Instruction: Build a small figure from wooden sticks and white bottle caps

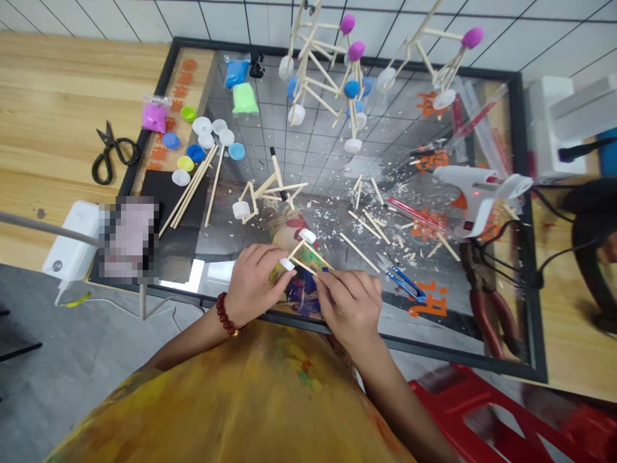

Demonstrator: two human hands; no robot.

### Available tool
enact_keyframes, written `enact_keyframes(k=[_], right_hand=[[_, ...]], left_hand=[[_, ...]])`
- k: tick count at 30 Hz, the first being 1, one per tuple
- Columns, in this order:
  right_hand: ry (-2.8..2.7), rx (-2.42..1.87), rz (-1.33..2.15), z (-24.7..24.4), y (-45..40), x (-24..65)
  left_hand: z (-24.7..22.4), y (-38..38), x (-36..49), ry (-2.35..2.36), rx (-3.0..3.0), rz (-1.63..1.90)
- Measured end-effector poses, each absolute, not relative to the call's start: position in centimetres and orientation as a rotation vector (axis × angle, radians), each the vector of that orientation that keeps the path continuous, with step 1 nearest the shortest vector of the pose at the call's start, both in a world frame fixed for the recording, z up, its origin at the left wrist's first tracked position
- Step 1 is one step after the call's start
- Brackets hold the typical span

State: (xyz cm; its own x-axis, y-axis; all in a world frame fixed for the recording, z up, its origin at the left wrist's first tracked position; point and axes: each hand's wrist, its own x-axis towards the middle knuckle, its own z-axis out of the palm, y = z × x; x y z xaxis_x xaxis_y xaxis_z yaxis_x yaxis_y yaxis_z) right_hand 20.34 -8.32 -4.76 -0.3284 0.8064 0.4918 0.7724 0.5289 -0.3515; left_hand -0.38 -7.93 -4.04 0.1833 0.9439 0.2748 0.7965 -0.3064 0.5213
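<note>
Close to the front edge of the glass-topped board, I hold a small frame of wooden sticks (312, 268) with white bottle caps (307, 236) at its corners. My left hand (255, 276) pinches one of the caps between thumb and fingers. Fingertips of my right hand (351, 297) are closed on the stick ends at the other side. Just behind lies another stick assembly (264, 190) with a white cap and a dark-tipped stick. A loose stick (359, 252) and blue thread snips (403, 281) rest to the right of my right hand.
A white glue gun (475, 193) and red-handled pliers (491, 315) lie at right. Taller stick models (315, 77) stand at the back. Bottle caps (205, 139), loose sticks (190, 193), clay packets (245, 98) and black scissors (110, 151) are at left. White scraps litter the glass.
</note>
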Motion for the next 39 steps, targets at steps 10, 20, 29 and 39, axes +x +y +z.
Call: enact_keyframes(k=[10,20,29,39], right_hand=[[-2.135,-1.257,0.065,-4.58,-8.18,20.18],[-2.252,-1.269,0.056,-4.57,-8.20,20.19],[-2.261,-1.271,0.037,-4.56,-8.14,19.97],[-2.275,-1.291,-0.005,-4.75,-8.19,19.91]], left_hand=[[-4.22,-8.12,-0.57,1.658,2.201,0.828],[-4.30,-8.03,-0.54,1.662,2.195,0.835],[-4.20,-8.09,-0.54,1.653,2.216,0.858],[-4.34,-8.15,-0.53,1.671,2.226,0.843]])
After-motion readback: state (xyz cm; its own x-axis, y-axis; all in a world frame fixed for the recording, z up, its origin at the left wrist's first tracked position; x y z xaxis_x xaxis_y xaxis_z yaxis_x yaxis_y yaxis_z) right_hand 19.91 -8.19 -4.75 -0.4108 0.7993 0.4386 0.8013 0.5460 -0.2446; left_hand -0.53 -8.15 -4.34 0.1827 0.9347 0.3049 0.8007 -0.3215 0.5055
